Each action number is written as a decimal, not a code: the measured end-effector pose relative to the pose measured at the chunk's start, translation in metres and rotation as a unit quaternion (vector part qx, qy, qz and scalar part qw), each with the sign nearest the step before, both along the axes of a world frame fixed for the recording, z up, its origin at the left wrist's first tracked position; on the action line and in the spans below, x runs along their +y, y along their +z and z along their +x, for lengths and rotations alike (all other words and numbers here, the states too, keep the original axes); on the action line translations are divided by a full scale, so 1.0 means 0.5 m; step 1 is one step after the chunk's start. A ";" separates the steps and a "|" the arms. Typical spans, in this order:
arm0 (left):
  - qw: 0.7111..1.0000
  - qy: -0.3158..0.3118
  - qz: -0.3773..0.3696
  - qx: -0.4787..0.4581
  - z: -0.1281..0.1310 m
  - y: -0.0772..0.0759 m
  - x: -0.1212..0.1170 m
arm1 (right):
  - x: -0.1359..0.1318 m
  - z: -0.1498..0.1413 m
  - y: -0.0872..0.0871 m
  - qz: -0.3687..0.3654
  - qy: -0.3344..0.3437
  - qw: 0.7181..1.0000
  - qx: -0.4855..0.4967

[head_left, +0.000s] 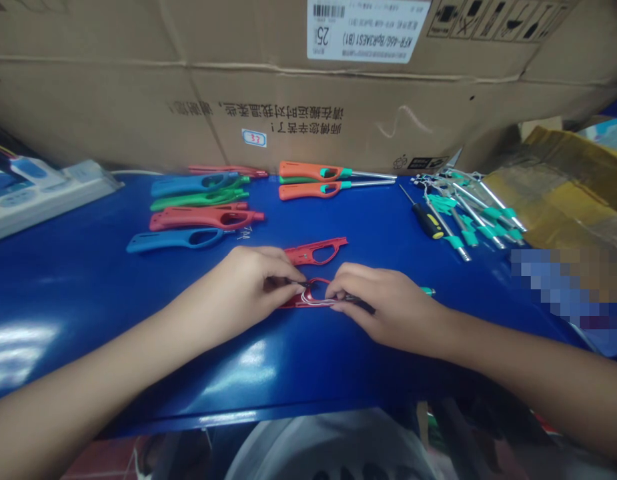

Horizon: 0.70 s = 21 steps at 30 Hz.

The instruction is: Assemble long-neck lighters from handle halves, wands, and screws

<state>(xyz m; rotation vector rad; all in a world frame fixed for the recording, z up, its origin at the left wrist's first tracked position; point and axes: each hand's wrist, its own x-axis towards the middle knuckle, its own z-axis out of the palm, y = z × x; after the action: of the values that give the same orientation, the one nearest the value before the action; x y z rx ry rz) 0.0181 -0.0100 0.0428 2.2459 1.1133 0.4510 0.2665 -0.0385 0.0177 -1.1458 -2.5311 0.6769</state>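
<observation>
A red lighter shell half (299, 303) lies on the table between my hands, partly covered by them. White wires (308, 299) loop over it. My left hand (261, 283) is closed in a pinch at the shell's left part, on a small dark piece (303, 284) by the wires. My right hand (383, 300) curls over the shell's right end, fingers closed around a slim black piece (361, 305) whose kind I cannot make out. A bit of green (428, 291) shows beyond the right hand. Just behind lies another red shell half (321, 252) with an open trigger loop.
At the back left lie several coloured lighter shells (203, 217). Orange lighters (308, 191) with metal tubes lie at back centre. A screwdriver (429, 221) is beside several metal tubes with green parts (481, 210). A cardboard box (138, 113) walls the back; a power strip (83, 193) sits left.
</observation>
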 end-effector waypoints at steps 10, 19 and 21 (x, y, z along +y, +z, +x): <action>0.999 0.011 -0.052 -0.008 -0.003 -0.003 0.004 | 0.003 0.003 0.000 0.012 0.030 0.999 -0.044; 0.996 0.029 -0.081 0.011 0.000 0.000 0.001 | 0.006 0.001 0.006 0.041 0.059 0.992 -0.099; 0.996 0.029 -0.088 0.018 0.001 0.001 0.001 | 0.007 0.003 0.004 0.054 0.067 0.991 -0.102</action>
<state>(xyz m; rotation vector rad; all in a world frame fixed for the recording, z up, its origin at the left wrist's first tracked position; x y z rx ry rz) 0.0189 -0.0094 0.0435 2.0812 1.1917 0.3228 0.2678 -0.0352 0.0199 -1.0660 -2.7985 0.4655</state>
